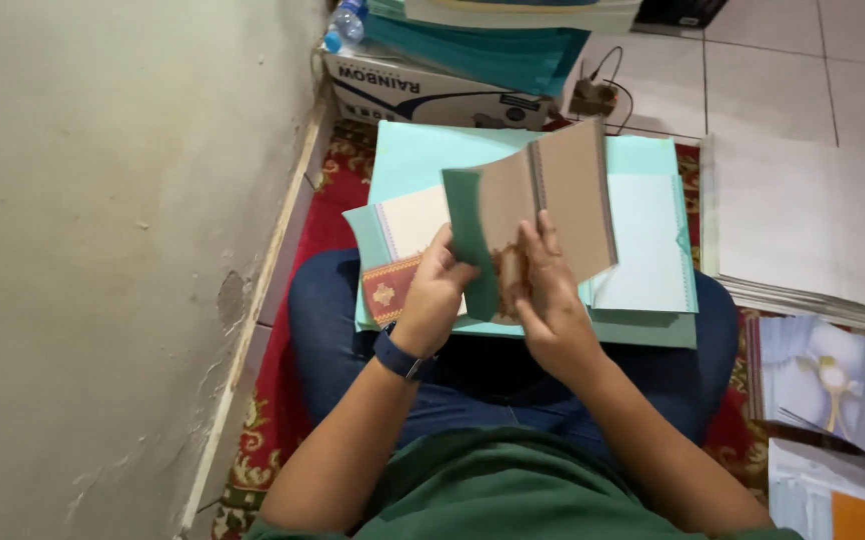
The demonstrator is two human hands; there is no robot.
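Step in hand looks like folding or assembling a card cover: left hand (440, 285) pinches the dark green card strip (470, 250) along its lower part, thumb on the near face, fingers wrapped behind. Right hand (545, 295) grips the lower edge of the brown folded card booklet (553, 195), fingers spread up its face; booklet is held half open, upright, above the lap, green strip touching its left leaf. Both hands closed on the piece, neither free. Whole piece sits over the stack of pale mint paper sheets (643, 240) resting across the person's knees, near the stack's left half. A red patterned card with gold motif (389, 290) lies at the stack's near left corner, just under the left wrist, which wears a dark blue wristband (400, 358). My read: next move needs the green strip squared against the booklet's spine edge and pressed flat; alignment is the fussy part since both leaves are floppy. Around: red patterned rug (288, 330) below the legs, plastered wall (103, 250) close on the left limiting elbow room, a white cardboard box (423, 95) topped with teal sheets (493, 50) at the rug's far edge, white sheets stack (803, 230) on the tiled floor (773, 80) to the right, printed pale blue cards (828, 380) near the right knee. Nothing blocks the hands directly.
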